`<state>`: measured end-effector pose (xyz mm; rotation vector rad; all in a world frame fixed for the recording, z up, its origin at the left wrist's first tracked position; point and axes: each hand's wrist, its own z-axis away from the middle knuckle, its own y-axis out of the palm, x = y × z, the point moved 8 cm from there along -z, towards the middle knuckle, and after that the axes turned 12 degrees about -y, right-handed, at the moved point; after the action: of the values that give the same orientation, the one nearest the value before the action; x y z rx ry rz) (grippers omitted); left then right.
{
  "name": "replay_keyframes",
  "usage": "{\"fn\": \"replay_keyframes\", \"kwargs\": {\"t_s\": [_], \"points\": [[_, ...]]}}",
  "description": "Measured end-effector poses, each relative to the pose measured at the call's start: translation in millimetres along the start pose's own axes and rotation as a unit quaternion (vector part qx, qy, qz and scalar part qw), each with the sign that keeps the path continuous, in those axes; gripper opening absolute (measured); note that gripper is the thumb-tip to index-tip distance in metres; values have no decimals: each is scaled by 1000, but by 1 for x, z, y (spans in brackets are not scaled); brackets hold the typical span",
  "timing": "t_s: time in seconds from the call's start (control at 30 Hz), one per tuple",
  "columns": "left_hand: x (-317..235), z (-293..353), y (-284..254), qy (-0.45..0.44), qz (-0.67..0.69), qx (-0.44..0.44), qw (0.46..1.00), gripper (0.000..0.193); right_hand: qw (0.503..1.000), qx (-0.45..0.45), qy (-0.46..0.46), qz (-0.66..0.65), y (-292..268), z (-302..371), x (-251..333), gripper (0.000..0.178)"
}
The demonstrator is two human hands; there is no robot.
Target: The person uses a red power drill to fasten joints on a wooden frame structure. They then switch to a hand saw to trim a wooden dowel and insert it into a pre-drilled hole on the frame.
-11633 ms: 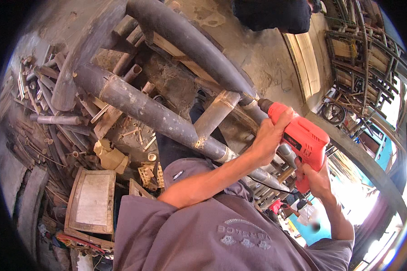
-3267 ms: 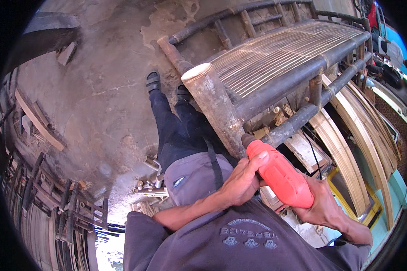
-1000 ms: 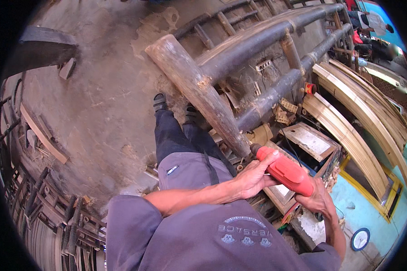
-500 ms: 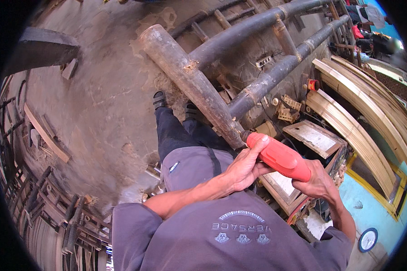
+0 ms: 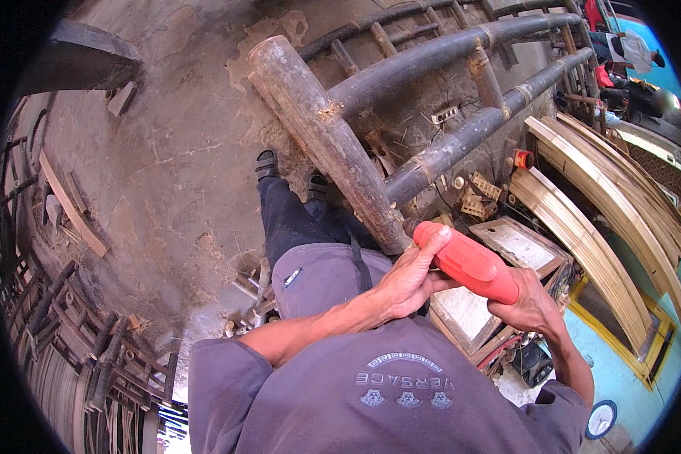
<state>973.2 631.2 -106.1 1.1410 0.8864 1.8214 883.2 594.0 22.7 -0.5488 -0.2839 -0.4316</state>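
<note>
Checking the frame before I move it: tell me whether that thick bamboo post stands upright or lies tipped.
Tipped. The thick bamboo post slants across the concrete floor, its cut end raised at the far side, its near end at the red drill.

Grey short-sleeved shirt [image 5: 371,393], grey shorts, dark trousers, black sandals [image 5: 265,163]

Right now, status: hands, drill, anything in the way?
Left hand and right hand both grip the red power drill. Nose against the thick bamboo post. Nothing blocking.
</note>
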Motion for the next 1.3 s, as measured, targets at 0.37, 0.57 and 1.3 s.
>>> {"fn": "replay_keyframes", "kwargs": {"t_s": [0.37, 0.57, 1.3], "points": [[-3, 2, 2, 3, -15, -2, 1000, 59, 1000, 4, 7, 2, -1, -2, -1, 42], [-5, 0, 1, 8, -19, 1, 1000, 59, 999, 12, 34, -21, -2, -5, 5, 41], [-15, 4, -27, 11, 53, -23, 998, 51, 999, -10, -19, -29, 7, -23, 24, 32]]}}
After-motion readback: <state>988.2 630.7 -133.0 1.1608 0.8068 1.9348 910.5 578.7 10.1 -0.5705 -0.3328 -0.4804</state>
